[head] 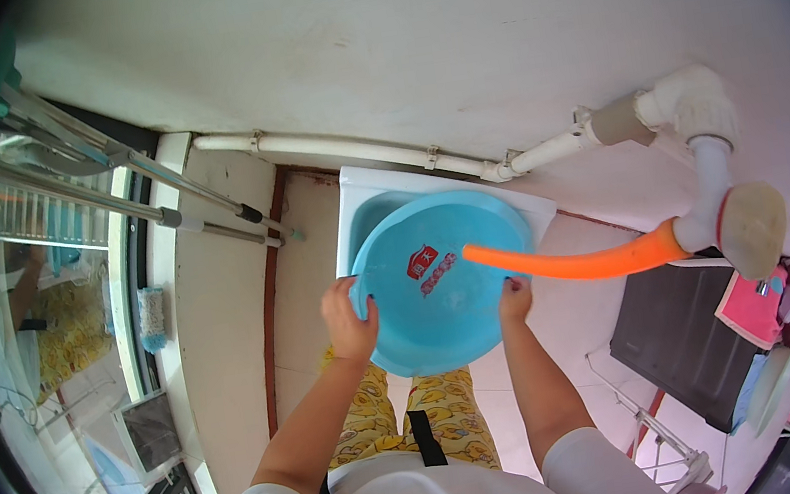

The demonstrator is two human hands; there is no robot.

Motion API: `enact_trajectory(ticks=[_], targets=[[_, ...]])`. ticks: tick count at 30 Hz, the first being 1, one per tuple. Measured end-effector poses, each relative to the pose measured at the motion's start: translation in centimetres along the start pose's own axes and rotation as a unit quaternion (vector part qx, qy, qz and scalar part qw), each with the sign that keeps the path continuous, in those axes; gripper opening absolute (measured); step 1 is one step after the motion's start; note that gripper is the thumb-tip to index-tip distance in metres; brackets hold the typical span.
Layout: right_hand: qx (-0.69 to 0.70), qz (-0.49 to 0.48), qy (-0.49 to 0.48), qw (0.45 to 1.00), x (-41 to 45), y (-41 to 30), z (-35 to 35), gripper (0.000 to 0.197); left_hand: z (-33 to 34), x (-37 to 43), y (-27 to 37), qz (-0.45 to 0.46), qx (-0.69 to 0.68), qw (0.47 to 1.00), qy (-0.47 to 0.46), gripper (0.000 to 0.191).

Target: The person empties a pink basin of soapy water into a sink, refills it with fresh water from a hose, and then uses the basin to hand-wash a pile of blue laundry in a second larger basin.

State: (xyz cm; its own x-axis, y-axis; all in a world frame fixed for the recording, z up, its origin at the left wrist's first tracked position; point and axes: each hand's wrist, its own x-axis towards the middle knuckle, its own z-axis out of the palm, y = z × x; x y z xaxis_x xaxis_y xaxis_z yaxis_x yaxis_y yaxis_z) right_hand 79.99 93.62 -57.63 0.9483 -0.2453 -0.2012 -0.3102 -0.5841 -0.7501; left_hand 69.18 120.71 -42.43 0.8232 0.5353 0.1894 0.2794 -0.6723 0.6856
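A round blue plastic basin (pixel 451 322) is held between my two hands, and red printing marks its inner bottom. My left hand (pixel 349 317) grips the rim on the left, thumb on the inside. On the opposite side my right hand (pixel 515 298) has hold of the rim. Behind and partly under the basin is a white sink (pixel 342 224), most of it hidden. An orange hose (pixel 587 264) hangs from a white pipe fitting (pixel 704 181), its free end above the basin's right side. Whether water lies in the basin I cannot tell.
Along the wall runs a white pipe (pixel 343 149). Metal poles (pixel 126 163) lean at the left by the window (pixel 48 311), with a fluffy brush head (pixel 152 319) on the ledge. At right stand a dark cabinet (pixel 680 336) with pink cloth (pixel 749 311) and a folding rack (pixel 655 430).
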Motion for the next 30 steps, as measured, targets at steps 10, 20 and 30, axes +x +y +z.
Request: enact_trajectory(ticks=[10,20,30], targets=[[-0.223,0.089,-0.135,0.961,1.6,1.5,-4.3,0.034,1.2,-4.4,-5.6,-0.293,0.011,0.922,-0.254,0.028],[-0.154,0.061,-0.223,0.960,-2.3,0.4,-5.8,0.026,-3.0,-0.8,-4.2,-0.213,0.033,0.958,-0.189,0.027],[-0.030,0.126,-0.285,0.950,-8.6,0.2,-3.3,0.030,-8.1,5.5,0.6,-0.226,-0.263,0.921,-0.177,0.012]])
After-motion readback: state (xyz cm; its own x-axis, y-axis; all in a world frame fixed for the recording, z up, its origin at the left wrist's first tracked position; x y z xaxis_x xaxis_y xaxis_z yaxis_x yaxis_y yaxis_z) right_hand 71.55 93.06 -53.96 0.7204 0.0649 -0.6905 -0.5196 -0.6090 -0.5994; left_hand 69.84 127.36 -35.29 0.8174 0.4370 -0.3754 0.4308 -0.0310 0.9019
